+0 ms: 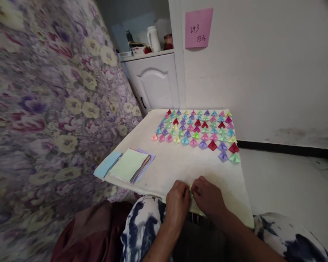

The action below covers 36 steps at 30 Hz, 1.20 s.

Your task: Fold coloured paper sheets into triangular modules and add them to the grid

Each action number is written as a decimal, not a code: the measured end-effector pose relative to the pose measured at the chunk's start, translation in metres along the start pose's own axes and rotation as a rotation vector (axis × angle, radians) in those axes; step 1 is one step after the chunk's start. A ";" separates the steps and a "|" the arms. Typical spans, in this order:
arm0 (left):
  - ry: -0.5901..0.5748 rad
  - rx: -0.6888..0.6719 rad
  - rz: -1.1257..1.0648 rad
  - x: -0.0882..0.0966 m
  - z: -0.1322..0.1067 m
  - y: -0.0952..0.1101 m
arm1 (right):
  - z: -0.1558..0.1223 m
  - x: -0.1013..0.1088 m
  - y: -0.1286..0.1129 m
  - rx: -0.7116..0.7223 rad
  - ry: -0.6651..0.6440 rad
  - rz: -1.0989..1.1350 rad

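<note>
Near the front edge of the cream-covered table [164, 160], my left hand [178, 198] and my right hand [209, 196] are close together with fingers curled. Between their fingertips a small bit of pale yellow folded paper [191, 188] shows; most of it is hidden by the fingers. Both hands pinch it. Beyond them lie rows of small folded paper pieces [203, 145] in red, pink, purple, blue, green and yellow, each with a raised pointed shape. To the left rests a stack of square coloured paper sheets [129, 164], pale green on top, beside some blue sheets [108, 165].
A flowered curtain [65, 109] hangs along the left side. Behind the table stand a white cabinet [157, 82] and a white wall carrying a pink note [199, 28] with handwriting. A white jug [153, 39] sits on the cabinet shelf. My patterned trouser legs flank the table's front.
</note>
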<state>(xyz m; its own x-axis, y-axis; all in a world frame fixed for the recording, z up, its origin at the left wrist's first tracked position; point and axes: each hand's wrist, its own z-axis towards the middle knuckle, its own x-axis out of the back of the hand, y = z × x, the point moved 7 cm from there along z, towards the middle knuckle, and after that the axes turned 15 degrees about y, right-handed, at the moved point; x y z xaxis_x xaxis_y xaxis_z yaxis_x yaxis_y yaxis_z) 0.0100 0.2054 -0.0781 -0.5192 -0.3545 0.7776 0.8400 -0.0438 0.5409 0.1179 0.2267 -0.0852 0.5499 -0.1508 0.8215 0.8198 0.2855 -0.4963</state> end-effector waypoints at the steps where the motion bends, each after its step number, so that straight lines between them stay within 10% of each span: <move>1: 0.000 -0.001 -0.004 0.000 0.000 0.000 | 0.000 0.000 0.002 -0.008 0.003 0.004; 36: -0.015 -0.036 -0.044 -0.003 0.003 0.000 | 0.004 0.000 0.005 -0.028 -0.071 -0.021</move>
<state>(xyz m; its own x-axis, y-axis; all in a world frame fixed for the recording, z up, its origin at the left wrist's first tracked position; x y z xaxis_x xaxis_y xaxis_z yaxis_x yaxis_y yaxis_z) 0.0114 0.2095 -0.0795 -0.5579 -0.3374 0.7582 0.8213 -0.0932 0.5628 0.1214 0.2322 -0.0860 0.5206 -0.0887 0.8492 0.8357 0.2567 -0.4855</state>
